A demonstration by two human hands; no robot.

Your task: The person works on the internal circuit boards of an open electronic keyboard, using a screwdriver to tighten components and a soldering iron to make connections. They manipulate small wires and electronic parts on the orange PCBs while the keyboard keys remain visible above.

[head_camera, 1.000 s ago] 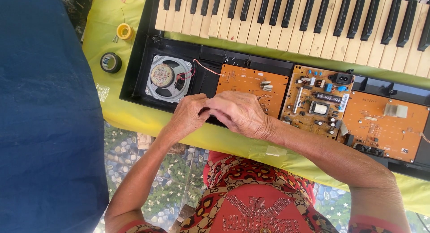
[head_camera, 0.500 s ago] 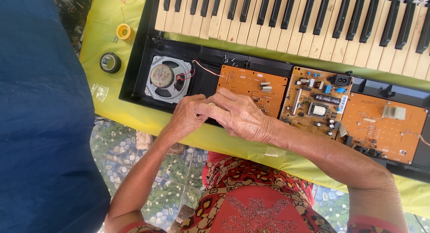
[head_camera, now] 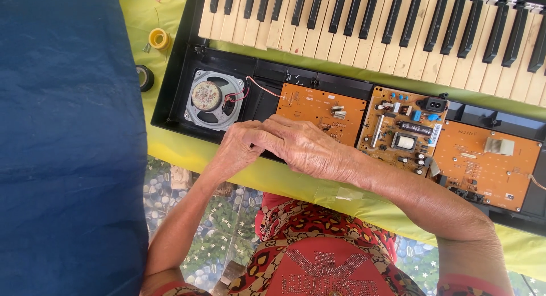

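No packages, signs or screens are to be seen. One label only can be made out: a narrow white sticker (head_camera: 434, 135) with blue at its upper end, set upright along the right edge of the middle circuit board (head_camera: 401, 131), just below the black socket (head_camera: 435, 105). Its print is too small to be told.

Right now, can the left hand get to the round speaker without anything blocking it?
Probably yes. The left hand rests at the case edge just beside the speaker, with only open black casing between them; the right hand lies on its other side.
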